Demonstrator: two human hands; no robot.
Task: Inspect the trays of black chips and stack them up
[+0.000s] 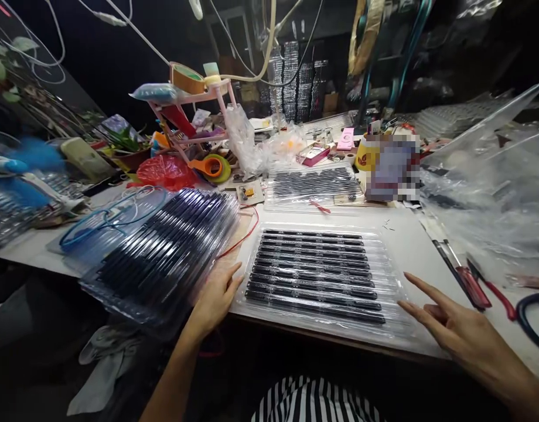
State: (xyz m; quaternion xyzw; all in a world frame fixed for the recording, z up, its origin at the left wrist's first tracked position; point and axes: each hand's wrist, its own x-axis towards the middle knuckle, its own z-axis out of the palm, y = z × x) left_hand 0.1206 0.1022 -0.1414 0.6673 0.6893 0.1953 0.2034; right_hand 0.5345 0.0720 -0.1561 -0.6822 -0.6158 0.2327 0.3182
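Observation:
A clear plastic tray (pixel 390 258) lies flat at the table's front edge, holding several black strips (pixel 313 275) in parallel rows; its right side shows bare grooves. My left hand (pixel 214 299) is at the tray's left edge, fingers apart, holding nothing. On the right, my right hand (pixel 449 322) is beside the tray's right edge with index finger and thumb stretched out and nothing in it. Left of my left hand is a stack of clear trays (pixel 221 223) with dark strips on top.
Behind the front tray lies another tray of thin dark strips (pixel 313 181). A red-handled screwdriver (pixel 471 284), red-handled pliers (pixel 500 296) and dark-handled scissors (pixel 533 319) lie at right. A pink rack (pixel 194 140) and red bag (pixel 164 173) stand back left; clear plastic (pixel 484 205) is heaped at right.

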